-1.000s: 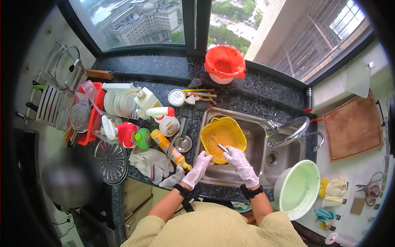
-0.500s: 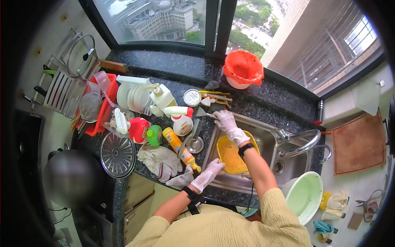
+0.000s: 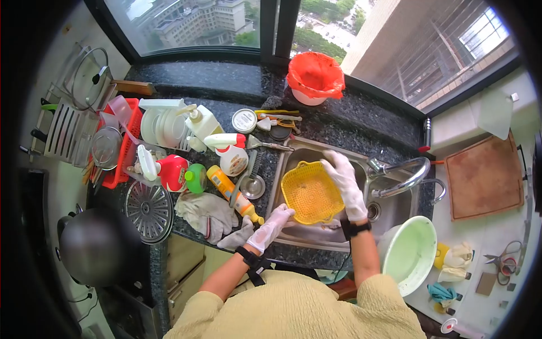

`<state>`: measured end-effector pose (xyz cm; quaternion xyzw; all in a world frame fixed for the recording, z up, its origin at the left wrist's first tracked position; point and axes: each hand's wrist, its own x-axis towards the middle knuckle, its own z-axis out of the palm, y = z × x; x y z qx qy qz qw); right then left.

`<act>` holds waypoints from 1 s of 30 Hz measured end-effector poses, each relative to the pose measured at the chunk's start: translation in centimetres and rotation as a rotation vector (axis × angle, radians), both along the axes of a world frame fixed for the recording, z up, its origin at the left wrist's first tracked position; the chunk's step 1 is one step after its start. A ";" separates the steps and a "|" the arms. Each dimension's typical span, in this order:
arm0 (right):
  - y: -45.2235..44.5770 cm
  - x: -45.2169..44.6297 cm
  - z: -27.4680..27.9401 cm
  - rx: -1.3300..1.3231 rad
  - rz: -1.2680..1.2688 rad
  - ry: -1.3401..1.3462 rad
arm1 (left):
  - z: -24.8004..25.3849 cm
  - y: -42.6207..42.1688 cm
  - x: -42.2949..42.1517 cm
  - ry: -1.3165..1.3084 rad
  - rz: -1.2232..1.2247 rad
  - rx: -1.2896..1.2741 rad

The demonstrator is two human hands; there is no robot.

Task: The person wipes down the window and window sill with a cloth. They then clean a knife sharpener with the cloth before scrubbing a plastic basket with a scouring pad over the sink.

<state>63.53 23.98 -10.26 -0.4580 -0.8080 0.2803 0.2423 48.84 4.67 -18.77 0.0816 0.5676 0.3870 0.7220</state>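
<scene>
A yellow perforated basket point(image 3: 312, 192) is tilted in the left basin of the steel sink point(image 3: 361, 226). My left hand point(image 3: 275, 225), in a thin whitish glove, has its fingers closed at the basket's lower left edge. Over the basket's right side is my right hand point(image 3: 345, 183), also gloved, with its fingers apart and nothing in them. A scraper point(image 3: 271, 145) with a metal handle lies on the counter at the sink's upper left corner.
Left of the sink are an orange-yellow bottle point(image 3: 230, 189), spray bottles, a cloth point(image 3: 206, 214) and a dish rack. Behind stands a red-lined bin point(image 3: 315, 79). The faucet point(image 3: 403, 181) arches over the right basin, near a pale green tub point(image 3: 411, 257).
My right hand first held the scraper, set it down on the counter by the sink's corner, and has come back open over the basket. My left hand stays near the basket.
</scene>
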 end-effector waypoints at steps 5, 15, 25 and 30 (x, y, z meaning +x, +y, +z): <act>-7.8 10.2 -3.7 -0.305 -0.402 -0.019 | 1.2 0.6 0.4 0.033 0.007 -0.047; -10.3 11.8 -11.4 -0.690 0.053 -0.312 | 2.5 4.1 0.3 -0.078 0.108 0.015; -10.1 2.3 -36.1 0.286 0.401 -0.734 | 3.5 3.5 1.1 0.201 0.123 0.070; -10.3 0.7 -29.8 0.635 0.428 -0.925 | 4.9 3.6 0.1 0.187 0.171 0.107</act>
